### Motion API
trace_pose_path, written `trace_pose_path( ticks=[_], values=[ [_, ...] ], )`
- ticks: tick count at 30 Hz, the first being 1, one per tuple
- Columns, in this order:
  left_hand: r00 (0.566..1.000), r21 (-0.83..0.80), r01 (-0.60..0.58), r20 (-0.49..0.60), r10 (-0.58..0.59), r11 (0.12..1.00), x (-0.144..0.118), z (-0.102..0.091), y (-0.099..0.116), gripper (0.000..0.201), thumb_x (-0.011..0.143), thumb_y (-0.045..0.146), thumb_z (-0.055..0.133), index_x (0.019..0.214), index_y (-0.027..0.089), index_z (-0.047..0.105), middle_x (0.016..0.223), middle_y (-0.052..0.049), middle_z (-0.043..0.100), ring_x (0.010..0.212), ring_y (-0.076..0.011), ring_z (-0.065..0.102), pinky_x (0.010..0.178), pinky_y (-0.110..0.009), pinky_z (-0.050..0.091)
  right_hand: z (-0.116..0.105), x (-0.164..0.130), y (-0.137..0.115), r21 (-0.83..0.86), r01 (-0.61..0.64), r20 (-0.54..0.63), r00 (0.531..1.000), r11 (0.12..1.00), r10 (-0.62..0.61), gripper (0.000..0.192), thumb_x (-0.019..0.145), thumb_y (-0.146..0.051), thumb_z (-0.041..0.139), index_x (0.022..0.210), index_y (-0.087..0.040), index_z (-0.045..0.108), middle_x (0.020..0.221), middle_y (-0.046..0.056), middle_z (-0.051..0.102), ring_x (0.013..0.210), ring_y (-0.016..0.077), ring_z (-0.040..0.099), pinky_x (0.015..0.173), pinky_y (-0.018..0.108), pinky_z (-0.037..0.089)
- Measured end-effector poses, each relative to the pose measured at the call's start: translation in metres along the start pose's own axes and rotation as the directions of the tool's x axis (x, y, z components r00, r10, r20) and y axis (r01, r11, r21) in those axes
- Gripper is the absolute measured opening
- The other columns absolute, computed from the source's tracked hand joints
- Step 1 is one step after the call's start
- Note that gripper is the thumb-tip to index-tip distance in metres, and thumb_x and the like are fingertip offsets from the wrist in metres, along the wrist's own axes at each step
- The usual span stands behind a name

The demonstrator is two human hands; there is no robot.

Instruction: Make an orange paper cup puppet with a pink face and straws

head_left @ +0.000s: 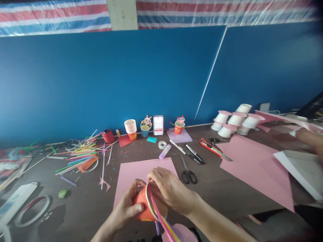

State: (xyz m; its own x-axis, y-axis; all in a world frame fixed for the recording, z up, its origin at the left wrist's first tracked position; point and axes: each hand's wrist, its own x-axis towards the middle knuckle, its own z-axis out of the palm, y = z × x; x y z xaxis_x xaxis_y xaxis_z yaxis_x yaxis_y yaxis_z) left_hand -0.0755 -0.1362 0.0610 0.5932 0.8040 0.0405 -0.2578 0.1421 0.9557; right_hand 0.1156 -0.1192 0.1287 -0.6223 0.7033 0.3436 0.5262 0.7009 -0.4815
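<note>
An orange-red paper cup (142,205) is tilted on its side, its white-rimmed mouth turned to the right. My left hand (126,205) wraps around its outer wall, thumb in front. My right hand (171,188) is closed at the upper rim, its fingers bent over the edge; the fingertips are partly hidden. Pink and yellow strips (161,216) run out of the cup's mouth toward me. Below the cup are a thin purple stick (157,228) and a round pink piece (185,233). A pink paper sheet (143,169) lies under and behind my hands.
Black scissors (186,173), a glue stick (165,152), tape (162,145) and cutters (214,149) lie beyond my hands. Straws (80,156) spread leftward. Stacked cups (130,127) and decorated cups (179,127) stand behind. Another person's hand (309,141) is at far right, near white-and-pink cups (236,119).
</note>
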Motion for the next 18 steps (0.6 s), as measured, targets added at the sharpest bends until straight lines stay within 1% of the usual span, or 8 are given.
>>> trace_pose_path(
  ticks=[3,5,6,8,11,14,18],
  values=[
    [1.000,-0.155,0.002,0.012,0.000,0.988,0.001,0.001,-0.004,0.049,0.068,0.042,0.067,0.105,0.023,0.043,0.097,-0.006,0.058,0.083,-0.0210,0.057,0.070,-0.030,0.041,-0.002,0.003,-0.005,0.027,-0.025,0.032,0.999,0.999,0.024,0.006,0.088,-0.020,0.043,0.089,-0.016,0.047,0.084,0.005,0.057,0.079,0.0162,0.051,0.073,0.028,0.039],
    [1.000,-0.206,-0.011,0.008,0.013,0.978,0.001,0.002,-0.005,0.049,0.065,0.043,0.069,0.103,0.022,0.045,0.098,-0.007,0.058,0.086,-0.0225,0.057,0.071,-0.030,0.041,-0.003,0.004,-0.008,0.056,-0.054,0.058,0.997,0.997,0.050,0.004,0.086,-0.017,0.045,0.090,-0.016,0.047,0.086,0.005,0.057,0.081,0.0163,0.052,0.075,0.028,0.039],
    [1.000,-0.220,-0.010,0.009,0.012,0.975,0.001,0.002,-0.006,0.050,0.064,0.043,0.070,0.103,0.021,0.046,0.100,-0.007,0.058,0.088,-0.0234,0.057,0.071,-0.030,0.042,-0.004,0.005,-0.010,0.072,-0.068,0.071,0.996,0.995,0.063,0.006,0.085,-0.016,0.046,0.091,-0.017,0.046,0.088,0.005,0.057,0.082,0.0165,0.052,0.075,0.028,0.039],
    [1.000,-0.233,-0.007,0.003,0.008,0.972,0.001,0.001,-0.006,0.052,0.062,0.043,0.071,0.103,0.021,0.047,0.104,-0.008,0.057,0.093,-0.0254,0.056,0.072,-0.030,0.042,-0.007,0.005,-0.014,0.095,-0.082,0.081,0.994,0.992,0.075,0.011,0.083,-0.014,0.047,0.094,-0.018,0.045,0.090,0.006,0.057,0.084,0.0172,0.052,0.076,0.029,0.040],
    [0.998,-0.226,-0.023,-0.063,0.009,0.974,-0.002,-0.003,-0.010,0.052,0.062,0.042,0.072,0.104,0.021,0.050,0.113,-0.008,0.055,0.104,-0.0260,0.051,0.081,-0.030,0.041,-0.012,0.004,-0.018,0.076,-0.067,0.061,0.996,0.995,0.063,0.018,0.080,-0.015,0.051,0.096,-0.018,0.045,0.096,0.006,0.052,0.089,0.0185,0.048,0.079,0.031,0.039],
    [0.995,-0.226,-0.006,-0.101,-0.017,0.974,-0.005,-0.008,-0.014,0.054,0.062,0.041,0.072,0.108,0.023,0.050,0.120,-0.007,0.052,0.108,-0.0264,0.049,0.087,-0.032,0.039,-0.013,0.003,-0.020,0.010,-0.031,0.044,0.999,0.999,0.031,0.015,0.079,-0.017,0.054,0.092,-0.018,0.048,0.097,0.006,0.048,0.090,0.0186,0.044,0.080,0.031,0.038],
    [0.997,-0.206,0.002,-0.076,-0.018,0.979,-0.003,-0.006,-0.012,0.056,0.063,0.043,0.071,0.109,0.021,0.048,0.117,-0.010,0.054,0.107,-0.0285,0.050,0.087,-0.035,0.038,-0.011,0.004,-0.017,-0.071,0.030,0.013,0.999,0.997,-0.029,0.010,0.084,-0.020,0.049,0.092,-0.020,0.054,0.092,0.005,0.046,0.084,0.0178,0.043,0.076,0.031,0.037]
  ],
)
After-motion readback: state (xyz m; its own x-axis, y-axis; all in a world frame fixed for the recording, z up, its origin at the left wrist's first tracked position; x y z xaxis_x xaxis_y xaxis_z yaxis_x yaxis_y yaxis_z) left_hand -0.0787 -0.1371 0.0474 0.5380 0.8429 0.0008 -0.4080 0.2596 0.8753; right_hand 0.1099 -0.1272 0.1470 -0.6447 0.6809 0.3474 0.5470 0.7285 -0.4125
